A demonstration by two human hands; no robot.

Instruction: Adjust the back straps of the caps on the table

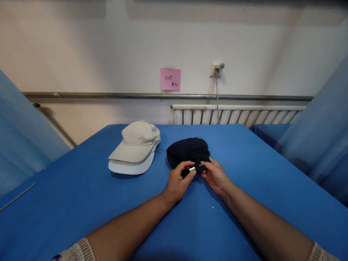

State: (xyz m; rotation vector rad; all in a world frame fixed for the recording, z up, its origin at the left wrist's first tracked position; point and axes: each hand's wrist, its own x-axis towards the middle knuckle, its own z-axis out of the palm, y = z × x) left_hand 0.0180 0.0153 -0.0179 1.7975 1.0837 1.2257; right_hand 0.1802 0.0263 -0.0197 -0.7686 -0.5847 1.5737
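A dark navy cap (187, 148) rests on the blue-covered table, its back strap turned toward me. My left hand (178, 181) pinches the strap at its shiny metal buckle (192, 169), thumb below and fingers above. On the other side of the buckle, my right hand (216, 175) is closed on the strap (200, 168) between thumb and fingers. The cap's brim is hidden from this side. To the left sit two stacked caps, a light beige cap (137, 139) on top of a paler white cap (133, 166), both apart from my hands.
The blue cloth (244, 210) covers the table. A thin rod (17, 197) lies at its left edge. Behind stand a white radiator (239, 116), a wall pipe (122, 95) and a socket with a plugged-in cord (216, 69). Blue curtains (320, 127) hang at both sides.
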